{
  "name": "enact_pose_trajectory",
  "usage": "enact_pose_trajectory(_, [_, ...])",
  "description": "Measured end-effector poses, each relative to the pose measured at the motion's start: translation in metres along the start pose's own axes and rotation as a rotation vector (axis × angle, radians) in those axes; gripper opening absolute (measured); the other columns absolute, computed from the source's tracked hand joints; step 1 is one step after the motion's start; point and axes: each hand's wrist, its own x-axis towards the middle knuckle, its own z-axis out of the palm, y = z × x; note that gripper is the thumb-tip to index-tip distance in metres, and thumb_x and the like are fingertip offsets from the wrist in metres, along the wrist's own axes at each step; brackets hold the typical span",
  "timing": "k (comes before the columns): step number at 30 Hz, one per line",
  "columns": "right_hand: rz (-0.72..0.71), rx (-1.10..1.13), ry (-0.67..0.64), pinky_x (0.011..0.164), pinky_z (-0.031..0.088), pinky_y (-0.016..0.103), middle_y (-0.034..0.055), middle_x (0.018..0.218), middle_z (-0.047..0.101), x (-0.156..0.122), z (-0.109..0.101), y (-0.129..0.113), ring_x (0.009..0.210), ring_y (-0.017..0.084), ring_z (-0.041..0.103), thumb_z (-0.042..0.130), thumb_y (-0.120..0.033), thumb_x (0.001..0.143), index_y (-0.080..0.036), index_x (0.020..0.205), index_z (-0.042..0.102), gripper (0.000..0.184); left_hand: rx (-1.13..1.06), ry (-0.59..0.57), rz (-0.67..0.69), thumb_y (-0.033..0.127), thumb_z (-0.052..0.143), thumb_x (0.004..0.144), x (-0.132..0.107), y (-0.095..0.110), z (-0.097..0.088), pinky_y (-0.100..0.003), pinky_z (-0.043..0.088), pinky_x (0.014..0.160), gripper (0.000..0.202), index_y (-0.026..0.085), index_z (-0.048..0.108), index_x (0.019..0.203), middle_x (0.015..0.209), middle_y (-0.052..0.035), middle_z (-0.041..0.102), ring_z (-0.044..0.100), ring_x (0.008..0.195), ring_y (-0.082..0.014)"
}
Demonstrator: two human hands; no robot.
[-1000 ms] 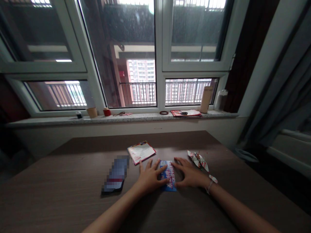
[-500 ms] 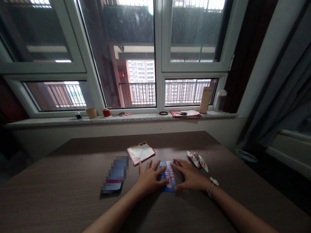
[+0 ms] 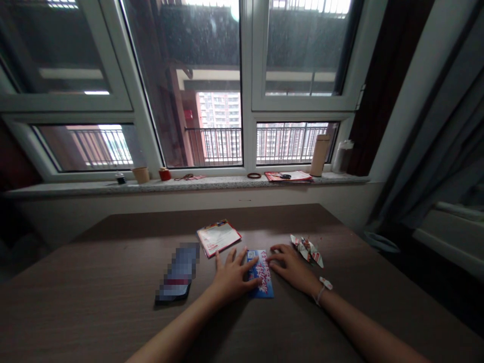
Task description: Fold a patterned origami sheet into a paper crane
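A blue printed paper [image 3: 263, 282] with red-and-white lettering lies flat on the brown table. My left hand [image 3: 233, 275] rests over its left side, fingers spread, with the thumb and a fingertip on the paper. At its right edge is my right hand [image 3: 293, 267], fingers apart and slightly bent, the fingertips close to or touching the upper right edge; which of the two I cannot tell. Nothing is gripped in either hand. Beyond my left fingertips lies a small stack of printed sheets [image 3: 218, 237], white on top with red edges.
A phone [image 3: 177, 275], its screen blurred, lies left of my left hand. A folded paper piece [image 3: 307, 250] sits beyond my right hand. The stone windowsill [image 3: 227, 184] holds a paper cup [image 3: 141, 175], a red spool [image 3: 165, 174], a bracelet [image 3: 254, 176] and a tan flask [image 3: 319, 155].
My right hand has shifted slightly up and its thumb has left the paper's lower right edge. The left hand and the blue paper stay in place.
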Motion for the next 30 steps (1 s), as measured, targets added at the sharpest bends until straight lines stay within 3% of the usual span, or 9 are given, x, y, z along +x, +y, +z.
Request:
enact_pose_trajectory(22, [0.043, -0.243, 0.015, 0.108, 0.032, 0.038, 0.0092, 0.131, 0.05, 0.011, 0.004, -0.005, 0.125, 0.024, 0.043, 0.05, -0.039, 0.092, -0.025, 0.125, 0.059, 0.037, 0.019, -0.02, 0.012, 0.074, 0.044, 0.081, 0.002, -0.002, 0.0, -0.078, -0.01, 0.099, 0.065, 0.052, 0.031, 0.141, 0.159, -0.0021, 0.021, 0.013, 0.144, -0.041])
enact_pose_trajectory(30, [-0.036, -0.186, 0.05, 0.105, 0.035, 0.038, 0.0084, 0.129, 0.051, 0.009, 0.002, -0.002, 0.121, 0.023, 0.046, 0.048, -0.037, 0.094, -0.025, 0.119, 0.06, 0.031, 0.023, -0.03, -0.002, 0.073, 0.043, 0.083, 0.001, 0.0, -0.001, -0.077, -0.009, 0.101, 0.065, 0.051, 0.03, 0.142, 0.159, -0.0017, 0.02, 0.013, 0.144, -0.0421])
